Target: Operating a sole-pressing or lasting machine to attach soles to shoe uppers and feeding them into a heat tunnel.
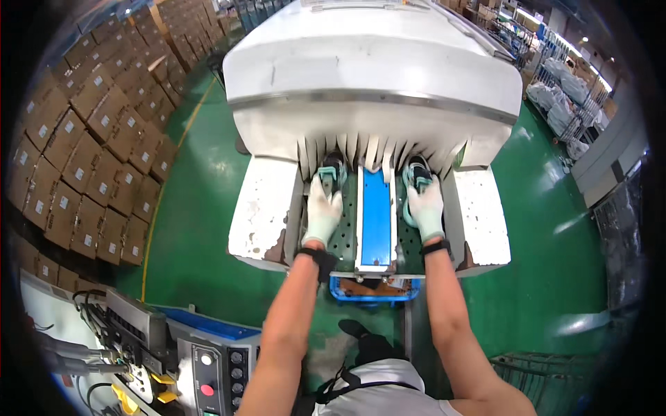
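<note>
Both my hands wear whitish gloves and reach into the two lanes at the front of a white machine point(368, 76). In the left lane my left hand point(323, 209) grips the near end of a black and mint-green sports shoe point(334, 166). My right hand point(426, 206) grips a matching shoe point(416, 170) in the right lane, its mint edge showing left of the glove. Both shoes point away from me, their far ends at the pale hanging strips point(352, 147) of the machine's opening. My fingertips are partly hidden against the shoes.
A blue-topped divider point(377, 222) separates the perforated lanes. White side ledges point(261, 208) flank them. Stacked cartons point(90, 173) line the left. A control panel point(208, 378) stands at lower left, a blue cart point(374, 295) below the lanes, racks with bags point(562, 97) at far right.
</note>
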A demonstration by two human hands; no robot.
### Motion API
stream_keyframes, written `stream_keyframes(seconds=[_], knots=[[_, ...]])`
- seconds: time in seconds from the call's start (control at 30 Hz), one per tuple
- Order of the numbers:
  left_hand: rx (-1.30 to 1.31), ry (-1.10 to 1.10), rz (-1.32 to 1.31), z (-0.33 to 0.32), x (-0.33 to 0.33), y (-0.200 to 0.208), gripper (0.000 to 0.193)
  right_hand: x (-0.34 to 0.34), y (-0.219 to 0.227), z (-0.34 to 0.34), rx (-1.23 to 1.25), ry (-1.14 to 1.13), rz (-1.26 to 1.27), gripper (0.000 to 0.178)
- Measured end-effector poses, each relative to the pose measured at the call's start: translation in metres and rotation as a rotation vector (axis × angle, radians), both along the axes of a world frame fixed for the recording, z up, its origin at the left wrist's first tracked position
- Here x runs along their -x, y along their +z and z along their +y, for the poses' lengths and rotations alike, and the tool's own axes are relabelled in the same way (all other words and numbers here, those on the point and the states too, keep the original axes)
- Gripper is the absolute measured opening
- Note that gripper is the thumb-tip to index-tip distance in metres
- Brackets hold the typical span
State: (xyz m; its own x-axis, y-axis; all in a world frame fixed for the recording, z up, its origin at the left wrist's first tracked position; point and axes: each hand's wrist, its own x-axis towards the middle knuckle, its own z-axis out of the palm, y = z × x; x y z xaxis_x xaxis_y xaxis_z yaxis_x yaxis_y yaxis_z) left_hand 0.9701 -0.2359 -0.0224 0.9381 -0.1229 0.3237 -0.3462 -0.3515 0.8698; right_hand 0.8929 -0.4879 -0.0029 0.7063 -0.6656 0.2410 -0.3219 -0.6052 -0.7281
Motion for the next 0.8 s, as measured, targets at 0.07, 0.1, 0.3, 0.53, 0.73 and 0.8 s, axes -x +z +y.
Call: stream_keyframes(seconds=[0.07,0.1,0.3,0.53,0.73,0.8], knots=[[-0.117,-0.017,0.157,-0.002,-0.012,0.023,0.082,-0.023,0.021,-0.003,-0.086,-0.022,0.146,0.083],[-0.156,0.02,0.094,0.004,-0.006,0.02,0.084,-0.027,0.024,0.002,-0.05,-0.01,0.107,0.081],[-0.108,-0.056,0.192,0.137,0.185,-0.011,0.064,0.062,0.041,0.162,-0.257,0.673,-0.392,0.057],[-0.115,0.901,0.931,0.292,0.585,-0.112,0.048,0.196,-0.115,0.317,-0.81,1.495,0.539,0.053],[0.437,2.704,0.404,0.155,1.037,-0.179,0.033,0.295,-0.183,0.408,-0.329,1.929,0.964,0.054],[0.452,2.941,0.584,0.057,1.098,-0.2,0.037,0.306,-0.189,0.42,-0.05,2.039,1.036,0.056]])
